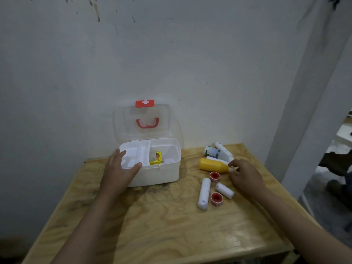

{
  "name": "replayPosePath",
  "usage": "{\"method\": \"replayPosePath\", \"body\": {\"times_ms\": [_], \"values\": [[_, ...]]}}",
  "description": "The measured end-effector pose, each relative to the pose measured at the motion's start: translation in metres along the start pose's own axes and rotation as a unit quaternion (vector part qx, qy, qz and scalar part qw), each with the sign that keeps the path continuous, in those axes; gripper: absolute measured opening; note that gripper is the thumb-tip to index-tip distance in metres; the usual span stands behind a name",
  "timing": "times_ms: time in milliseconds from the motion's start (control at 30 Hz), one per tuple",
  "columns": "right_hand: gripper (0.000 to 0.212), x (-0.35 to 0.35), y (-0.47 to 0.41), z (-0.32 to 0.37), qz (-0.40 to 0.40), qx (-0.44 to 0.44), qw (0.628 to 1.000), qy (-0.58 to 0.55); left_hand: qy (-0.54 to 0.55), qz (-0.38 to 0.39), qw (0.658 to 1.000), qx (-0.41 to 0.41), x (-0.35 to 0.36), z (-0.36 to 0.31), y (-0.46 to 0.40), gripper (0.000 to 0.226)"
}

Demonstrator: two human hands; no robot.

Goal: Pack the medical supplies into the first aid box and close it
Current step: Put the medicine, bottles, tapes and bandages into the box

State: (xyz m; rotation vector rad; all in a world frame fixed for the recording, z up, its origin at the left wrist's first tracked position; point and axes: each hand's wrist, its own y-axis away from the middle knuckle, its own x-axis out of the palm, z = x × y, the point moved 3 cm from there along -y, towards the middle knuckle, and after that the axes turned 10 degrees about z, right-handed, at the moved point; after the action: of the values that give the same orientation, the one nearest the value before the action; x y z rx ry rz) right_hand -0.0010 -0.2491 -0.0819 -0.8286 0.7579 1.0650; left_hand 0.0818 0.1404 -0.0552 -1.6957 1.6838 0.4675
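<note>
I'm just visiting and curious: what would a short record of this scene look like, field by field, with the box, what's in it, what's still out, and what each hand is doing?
Box: white plastic first aid box, clear lid standing open
Inside: small yellow packet beside a white divided tray
Still out: yellow plastic bottle, two red-centred tape rolls, white bandage rolls, all lying on the plywood table
Left hand: resting on the box's front left rim, open
Right hand: fingertips at the bottle's cap end; grip not clear
Stage: packing barely started
</note>
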Motion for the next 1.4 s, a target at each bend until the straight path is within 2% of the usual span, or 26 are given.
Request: {"method": "replayPosePath", "body": {"times_ms": [100, 333, 700, 800, 967, 1233, 1400], "values": [[0.017, 0.004, 0.003, -0.002, -0.035, -0.007, 0.999, -0.009, 0.004, 0.002, 1.0, 0.003, -0.001, -0.001, 0.001, 0.073], [0.022, -0.008, 0.002, 0.009, -0.09, -0.121, 0.982, -0.113, 0.003, 0.002, 1.0, 0.002, 0.0, 0.0, -0.001, 0.075], [0.017, -0.047, -0.001, 0.074, -0.163, -0.235, 0.95, -0.128, 0.019, -0.002, 1.0, 0.003, 0.001, 0.001, -0.002, 0.076], [0.02, -0.054, -0.004, 0.105, -0.137, -0.281, 0.942, -0.121, 0.015, 0.0, 1.0, -0.001, 0.002, 0.004, -0.003, 0.077], [0.019, -0.044, -0.023, 0.158, -0.037, -0.325, 0.943, -0.064, 0.011, 0.002, 1.0, -0.003, 0.002, 0.003, -0.003, 0.078], [0.022, 0.002, -0.053, 0.219, 0.121, -0.322, 0.939, 0.022, 0.015, 0.007, 1.0, -0.015, 0.003, 0.004, -0.003, 0.081], [0.02, 0.021, -0.055, 0.227, 0.139, -0.294, 0.946, -0.015, 0.013, 0.004, 1.0, -0.017, 0.002, 0.003, -0.002, 0.081]]}}
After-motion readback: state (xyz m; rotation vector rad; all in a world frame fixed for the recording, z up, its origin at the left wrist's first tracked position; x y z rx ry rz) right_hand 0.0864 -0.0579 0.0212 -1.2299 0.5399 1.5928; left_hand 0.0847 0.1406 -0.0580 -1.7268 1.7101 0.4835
